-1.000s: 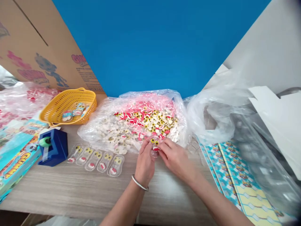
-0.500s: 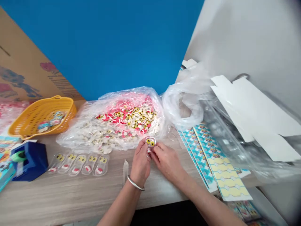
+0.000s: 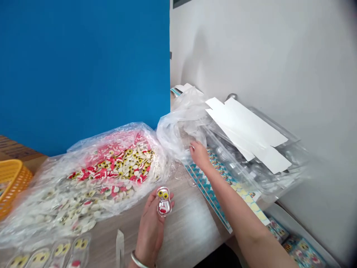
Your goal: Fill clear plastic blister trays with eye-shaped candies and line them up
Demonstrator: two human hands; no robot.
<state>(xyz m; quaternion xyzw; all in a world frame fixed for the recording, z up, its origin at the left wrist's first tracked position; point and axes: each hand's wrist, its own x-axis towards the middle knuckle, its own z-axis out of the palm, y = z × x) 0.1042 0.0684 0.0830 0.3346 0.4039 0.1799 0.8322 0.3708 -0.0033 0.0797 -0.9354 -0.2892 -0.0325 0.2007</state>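
Note:
My left hand point(image 3: 153, 223) is closed around a small clear plastic blister shell point(image 3: 164, 204), which holds two yellow eye pieces and a red-and-white mouth piece. It is held above the table near the candy pile. My right hand point(image 3: 198, 153) is stretched out to the mouth of a clear plastic bag point(image 3: 173, 128). Its fingers are curled together there, and what is between them, if anything, I cannot make out. Left of my hands lies a big open bag point(image 3: 111, 167) of loose eye and mouth pieces. Filled shells point(image 3: 79, 249) stand in a row at the bottom left.
A yellow basket point(image 3: 16, 182) sits at the left edge. Printed card sheets point(image 3: 212, 190) lie under my right forearm, beside clear plastic trays point(image 3: 237, 163) topped by a white cut card point(image 3: 251, 130). A pale flat blade-shaped piece point(image 3: 119, 247) lies left of my left wrist.
My right hand has left the shell and reached forward and right to the clear bag. My left hand keeps the shell, now with its face showing. The view has turned right.

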